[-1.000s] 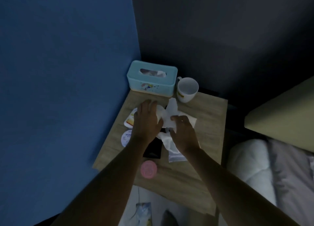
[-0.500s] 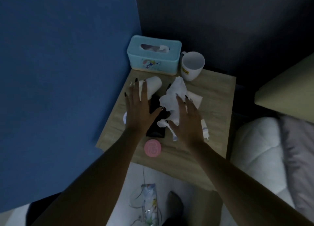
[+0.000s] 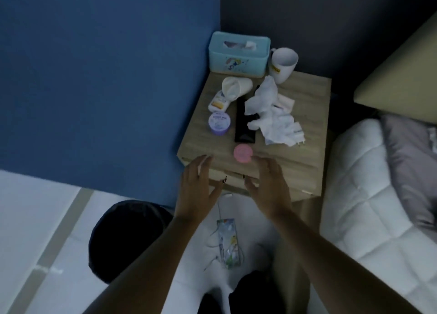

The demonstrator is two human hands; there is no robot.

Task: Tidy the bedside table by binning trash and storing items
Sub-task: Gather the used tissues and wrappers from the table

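While the right hand hovers, crumpled tissues lie well beyond it

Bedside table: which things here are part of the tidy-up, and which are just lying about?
Part of the job: crumpled tissues, tipped paper cup, tube, purple jar, black case, pink tub, bin, bedside table.

Just lying about: quilt, pillow, packet on the floor; probably tissue box and mug too.
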